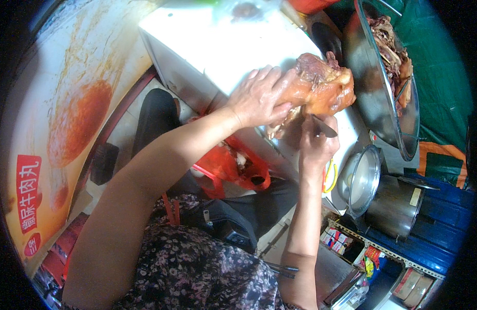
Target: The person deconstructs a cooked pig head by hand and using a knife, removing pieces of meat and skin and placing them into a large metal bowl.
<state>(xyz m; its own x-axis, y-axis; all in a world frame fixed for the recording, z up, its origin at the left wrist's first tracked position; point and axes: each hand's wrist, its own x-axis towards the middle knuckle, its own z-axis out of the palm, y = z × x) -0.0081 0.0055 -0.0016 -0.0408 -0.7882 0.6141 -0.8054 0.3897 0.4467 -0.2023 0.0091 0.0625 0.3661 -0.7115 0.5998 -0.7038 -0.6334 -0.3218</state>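
A large piece of cooked meat (329, 90) with glossy brown skin lies near the right side of a white board-like surface (197, 46). My left hand (259, 95) grips its left end, the thumb below and the fingers spread over the far side. In my right hand (318, 144) is a knife (323, 126), its short dark blade showing just below the meat; the handle is hidden in my closed fingers. Loose meat scraps (287, 124) lie between the two hands. Below my left wrist hangs an open red plastic bag (243, 168) with pale scraps or bones inside.
A big metal basin (370, 77) with more meat stands at the far right. Nearer on the right are a steel bowl (365, 178), a tall pot (396, 206) and yellow-handled scissors (330, 178). A printed panel (78, 119) lines the left side.
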